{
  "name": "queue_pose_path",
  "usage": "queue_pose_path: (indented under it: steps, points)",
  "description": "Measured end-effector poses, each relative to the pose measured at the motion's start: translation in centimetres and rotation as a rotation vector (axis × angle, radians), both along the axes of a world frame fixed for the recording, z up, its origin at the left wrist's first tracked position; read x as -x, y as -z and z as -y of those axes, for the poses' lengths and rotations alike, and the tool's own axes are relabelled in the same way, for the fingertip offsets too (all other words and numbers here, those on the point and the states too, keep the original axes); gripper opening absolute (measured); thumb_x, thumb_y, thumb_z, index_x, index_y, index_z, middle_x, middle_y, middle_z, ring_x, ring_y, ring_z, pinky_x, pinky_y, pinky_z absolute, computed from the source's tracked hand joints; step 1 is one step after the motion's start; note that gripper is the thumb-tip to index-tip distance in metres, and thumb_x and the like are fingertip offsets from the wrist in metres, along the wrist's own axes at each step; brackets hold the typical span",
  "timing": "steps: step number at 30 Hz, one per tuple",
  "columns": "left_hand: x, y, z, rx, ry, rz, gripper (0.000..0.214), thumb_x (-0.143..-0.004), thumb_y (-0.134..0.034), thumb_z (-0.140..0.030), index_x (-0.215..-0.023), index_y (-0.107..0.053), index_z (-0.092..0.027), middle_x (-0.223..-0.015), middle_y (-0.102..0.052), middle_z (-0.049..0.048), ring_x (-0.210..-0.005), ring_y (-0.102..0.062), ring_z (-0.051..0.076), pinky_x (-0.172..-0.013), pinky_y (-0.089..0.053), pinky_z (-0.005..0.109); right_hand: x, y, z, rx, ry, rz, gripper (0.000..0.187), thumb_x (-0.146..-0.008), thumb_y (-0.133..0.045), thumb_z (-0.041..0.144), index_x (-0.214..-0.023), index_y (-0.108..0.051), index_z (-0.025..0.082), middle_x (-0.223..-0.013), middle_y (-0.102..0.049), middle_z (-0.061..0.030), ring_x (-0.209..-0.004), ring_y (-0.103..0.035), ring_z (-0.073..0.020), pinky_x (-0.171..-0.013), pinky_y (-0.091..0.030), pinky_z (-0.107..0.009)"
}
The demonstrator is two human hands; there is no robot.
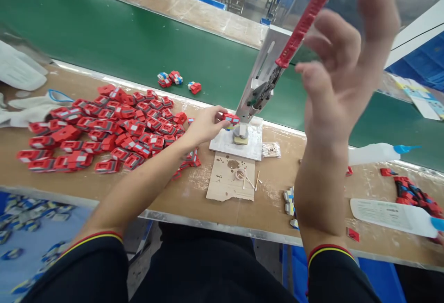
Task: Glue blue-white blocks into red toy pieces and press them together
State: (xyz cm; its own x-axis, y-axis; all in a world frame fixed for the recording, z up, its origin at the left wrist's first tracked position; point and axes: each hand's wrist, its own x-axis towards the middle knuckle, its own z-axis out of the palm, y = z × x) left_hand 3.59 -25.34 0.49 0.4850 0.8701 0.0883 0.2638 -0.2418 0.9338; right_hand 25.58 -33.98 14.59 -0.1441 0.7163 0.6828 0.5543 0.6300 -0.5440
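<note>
My left hand (206, 125) pinches a small red toy part (231, 118) and holds it at the base of a hand press (258, 91), just above the press's white base plate (253, 143). My right hand (342, 58) is raised close to the camera with fingers spread and nothing in them, just right of the press's red lever handle (305, 21). A big heap of red toy parts (104, 129) lies on the bench left of my left hand.
A green conveyor belt (121, 39) runs behind the bench, carrying a few red and blue parts (175, 80). A cardboard scrap (231, 178) lies before the press. White glue bottles (376, 153) and more red parts (414, 196) lie right. White gloves (31, 106) sit far left.
</note>
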Motion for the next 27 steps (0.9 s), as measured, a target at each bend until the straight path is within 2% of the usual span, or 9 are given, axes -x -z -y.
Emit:
queue_pose_path:
  steps: [2,3,6,9,14,17,20,24,27]
  points:
    - [2.4,-1.0,1.8,0.081,0.018,0.108,0.036,-0.092,-0.078,-0.030,-0.124,-0.071,-0.014,-0.112,-0.084,0.0147,-0.101,-0.082,0.025,-0.093,-0.067,0.041,0.0,3.0,2.1,-0.157,0.045,-0.013,0.055,-0.103,-0.071,0.054,-0.153,-0.050,0.046,-0.156,-0.059,-0.0014,-0.147,-0.060,-0.0295,-0.100,-0.067,-0.044]
    - [3.3,-1.5,2.9,0.111,0.033,0.152,0.037,-0.092,-0.080,-0.033,-0.123,-0.072,-0.014,-0.113,-0.084,0.0147,-0.103,-0.083,0.026,-0.095,-0.068,0.042,0.1,4.6,3.1,-0.178,0.042,0.030,0.054,-0.099,-0.077,0.051,-0.149,-0.056,0.044,-0.143,-0.068,-0.0034,-0.135,-0.067,-0.0306,-0.099,-0.067,-0.048]
    - [4.7,-2.8,6.0,0.186,0.111,0.236,0.044,-0.088,-0.088,-0.044,-0.120,-0.074,-0.016,-0.111,-0.085,0.0133,-0.107,-0.083,0.029,-0.095,-0.070,0.043,0.7,8.8,5.1,-0.021,-0.021,0.190,0.065,-0.090,-0.088,0.046,-0.149,-0.060,0.039,-0.137,-0.074,-0.0075,-0.127,-0.070,-0.0339,-0.108,-0.063,-0.058]
    - [4.4,-3.3,7.9,0.240,0.183,0.296,0.049,-0.085,-0.092,-0.050,-0.118,-0.075,-0.017,-0.109,-0.086,0.0121,-0.108,-0.084,0.029,-0.095,-0.071,0.042,1.6,11.1,5.6,0.105,-0.100,0.163,0.063,-0.089,-0.089,0.046,-0.146,-0.063,0.037,-0.137,-0.076,-0.0073,-0.125,-0.072,-0.0328,-0.109,-0.061,-0.057]
    - [3.2,-2.6,9.0,0.229,0.317,0.435,0.052,-0.085,-0.094,-0.047,-0.125,-0.075,-0.020,-0.118,-0.083,0.0116,-0.101,-0.084,0.025,-0.083,-0.071,0.032,2.0,12.5,6.0,0.203,-0.101,0.019,0.046,-0.088,-0.088,0.053,-0.127,-0.072,0.035,-0.122,-0.081,-0.0051,-0.115,-0.077,-0.0311,-0.103,-0.062,-0.056]
    - [2.9,-2.1,9.5,0.088,0.315,0.490,0.061,-0.078,-0.100,-0.038,-0.131,-0.074,-0.023,-0.129,-0.079,0.0113,-0.096,-0.082,0.021,-0.079,-0.070,0.028,1.8,13.1,7.0,0.244,-0.062,-0.096,0.057,-0.080,-0.093,0.059,-0.126,-0.070,0.033,-0.116,-0.082,-0.0060,-0.109,-0.078,-0.0302,-0.096,-0.064,-0.050]
    - [2.4,-2.0,10.2,0.021,0.229,0.469,0.058,-0.074,-0.102,-0.033,-0.125,-0.077,-0.021,-0.109,-0.080,0.0058,-0.086,-0.078,0.015,-0.082,-0.067,0.026,2.0,13.5,8.1,0.298,-0.070,-0.203,0.076,-0.079,-0.091,0.069,-0.138,-0.063,0.031,-0.105,-0.081,-0.0038,-0.093,-0.079,-0.0257,-0.084,-0.064,-0.042]
    - [1.2,-2.4,11.1,0.395,0.247,0.511,0.041,-0.084,-0.093,-0.049,-0.102,-0.074,-0.017,-0.078,-0.072,-0.0003,-0.064,-0.070,0.012,-0.062,-0.060,0.023,2.6,12.8,9.1,0.409,-0.096,-0.237,0.063,-0.097,-0.067,0.075,-0.138,-0.062,0.027,-0.081,-0.076,0.0016,-0.070,-0.071,-0.0185,-0.070,-0.057,-0.035]
    - [0.2,-2.8,11.5,0.741,0.246,0.607,0.048,-0.085,-0.087,-0.060,-0.084,-0.067,-0.016,-0.071,-0.070,0.0004,-0.055,-0.062,0.010,-0.053,-0.054,0.022,2.6,12.1,9.2,0.466,-0.076,-0.192,0.056,-0.101,-0.062,0.072,-0.129,-0.067,0.024,-0.071,-0.070,0.0037,-0.061,-0.064,-0.0148,-0.064,-0.052,-0.031]
